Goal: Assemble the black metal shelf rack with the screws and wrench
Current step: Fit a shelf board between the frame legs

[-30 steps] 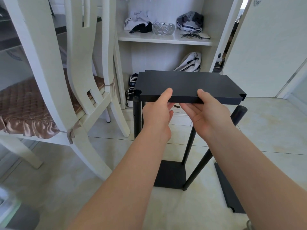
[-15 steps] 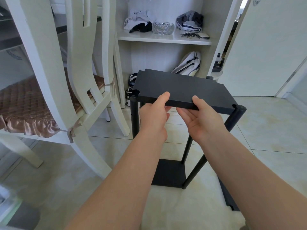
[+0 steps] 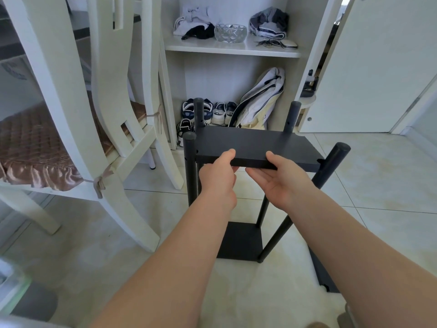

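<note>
A black metal shelf panel (image 3: 255, 144) sits level between the rack's upright black poles, whose tops stick out above it. My left hand (image 3: 218, 176) grips its near edge, thumb on top and fingers under. To the right of it my right hand (image 3: 281, 178) holds the same edge in the same way. The near left pole (image 3: 191, 171) and the leaning near right pole (image 3: 329, 166) flank the panel. Two far poles (image 3: 198, 112) rise behind it. The rack's bottom shelf (image 3: 241, 242) rests on the tiled floor. No screws or wrench are visible.
A white chair (image 3: 78, 129) with a brown cushion stands close on the left. Behind the rack is a white cabinet (image 3: 233, 49) holding shoes, a bag, clothes and a glass bowl. Another black panel (image 3: 324, 273) lies on the floor at right. An open white door (image 3: 378, 67) is at right.
Both hands have lowered the panel down between the poles. It was above the pole tops a second ago and now sits below them, with all the pole ends exposed.
</note>
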### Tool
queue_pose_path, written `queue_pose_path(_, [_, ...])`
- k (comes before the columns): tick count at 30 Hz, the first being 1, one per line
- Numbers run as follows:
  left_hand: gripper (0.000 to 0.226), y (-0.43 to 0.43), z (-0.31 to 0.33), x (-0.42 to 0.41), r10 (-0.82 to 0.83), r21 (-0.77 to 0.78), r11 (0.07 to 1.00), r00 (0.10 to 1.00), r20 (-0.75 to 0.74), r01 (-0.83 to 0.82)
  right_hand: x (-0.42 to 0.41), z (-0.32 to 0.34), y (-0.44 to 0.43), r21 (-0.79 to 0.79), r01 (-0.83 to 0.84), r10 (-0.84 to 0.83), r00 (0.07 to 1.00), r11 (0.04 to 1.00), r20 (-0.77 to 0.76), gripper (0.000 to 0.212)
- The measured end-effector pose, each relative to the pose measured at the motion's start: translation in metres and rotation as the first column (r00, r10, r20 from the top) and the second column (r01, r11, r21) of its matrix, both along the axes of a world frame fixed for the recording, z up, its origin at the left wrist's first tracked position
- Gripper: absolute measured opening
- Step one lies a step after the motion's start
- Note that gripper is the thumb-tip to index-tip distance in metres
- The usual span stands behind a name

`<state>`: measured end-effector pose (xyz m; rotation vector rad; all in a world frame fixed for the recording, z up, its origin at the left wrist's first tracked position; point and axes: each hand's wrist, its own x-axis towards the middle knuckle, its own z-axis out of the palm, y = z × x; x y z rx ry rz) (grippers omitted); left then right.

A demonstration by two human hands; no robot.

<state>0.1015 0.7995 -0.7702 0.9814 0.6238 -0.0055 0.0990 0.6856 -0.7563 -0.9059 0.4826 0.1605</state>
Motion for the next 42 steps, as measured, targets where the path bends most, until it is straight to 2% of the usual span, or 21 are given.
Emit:
queue_pose_path(5, [0.032, 0.004, -0.012, 0.0, -0.006, -0.012, 1.0, 1.0, -0.031, 0.006, 0.0, -0.009, -0.005, -0.079, -0.106, 0.097, 0.99, 0.991, -0.103, 0.026])
queue_pose_path(7, [0.037, 0.005, -0.015, -0.001, -0.012, -0.021, 1.0, 0.999, -0.048, 0.011, 0.0, -0.013, -0.007, -0.088, -0.109, 0.098, 0.987, 0.99, -0.127, 0.028])
queue_pose_path(10, [0.04, 0.004, -0.018, -0.002, -0.016, -0.046, 0.999, 0.998, -0.061, 0.014, 0.001, -0.016, -0.01, -0.077, -0.12, 0.11, 0.987, 0.99, -0.119, 0.027])
queue_pose_path(16, [0.028, 0.004, -0.023, -0.009, -0.051, -0.109, 0.993, 0.997, -0.059, 0.045, 0.0, -0.02, -0.014, -0.086, -0.128, 0.12, 0.989, 0.988, -0.088, 0.022])
queue_pose_path(22, [0.028, 0.009, -0.024, -0.012, -0.035, -0.123, 0.992, 0.998, -0.055, 0.028, -0.005, -0.023, -0.015, -0.103, -0.183, 0.178, 0.982, 0.978, -0.064, 0.024])
queue_pose_path(30, [0.023, 0.01, -0.026, -0.013, -0.016, -0.141, 0.99, 0.997, -0.078, 0.005, -0.006, -0.022, -0.035, -0.138, -0.098, 0.084, 0.991, 0.986, -0.102, 0.032])
queue_pose_path(33, [0.025, 0.009, -0.027, -0.013, -0.004, -0.149, 0.989, 0.997, -0.083, -0.008, -0.007, -0.019, -0.045, -0.232, -0.137, 0.107, 0.984, 0.963, -0.141, 0.034])
queue_pose_path(34, [0.025, 0.01, -0.027, -0.012, -0.001, -0.153, 0.988, 0.997, -0.083, -0.012, -0.007, -0.015, -0.051, -0.335, -0.212, 0.163, 0.972, 0.918, -0.17, 0.038])
queue_pose_path(35, [0.024, 0.011, -0.028, -0.011, 0.004, -0.162, 0.987, 0.997, -0.083, -0.017, -0.008, -0.009, -0.057, -0.481, -0.316, 0.238, 0.947, 0.818, -0.217, 0.044])
queue_pose_path(37, [0.022, 0.012, -0.029, -0.009, 0.007, -0.171, 0.985, 0.996, -0.083, -0.022, -0.011, 0.006, -0.067, -0.742, -0.449, 0.344, 0.888, 0.498, -0.306, 0.048])
queue_pose_path(38, [0.021, 0.013, -0.03, -0.009, 0.006, -0.166, 0.986, 0.996, -0.086, -0.02, -0.012, 0.014, -0.07, -0.82, -0.441, 0.365, 0.878, 0.364, -0.31, 0.045])
queue_pose_path(39, [0.021, 0.013, -0.031, -0.008, 0.005, -0.158, 0.987, 0.996, -0.088, -0.019, -0.013, 0.021, -0.072, -0.878, -0.39, 0.383, 0.883, 0.279, -0.271, 0.04])
queue_pose_path(42, [0.023, 0.014, -0.035, -0.006, 0.008, -0.151, 0.988, 0.996, -0.087, -0.021, -0.011, 0.044, -0.069, -0.99, -0.085, 0.483, 0.875, 0.111, -0.021, 0.026])
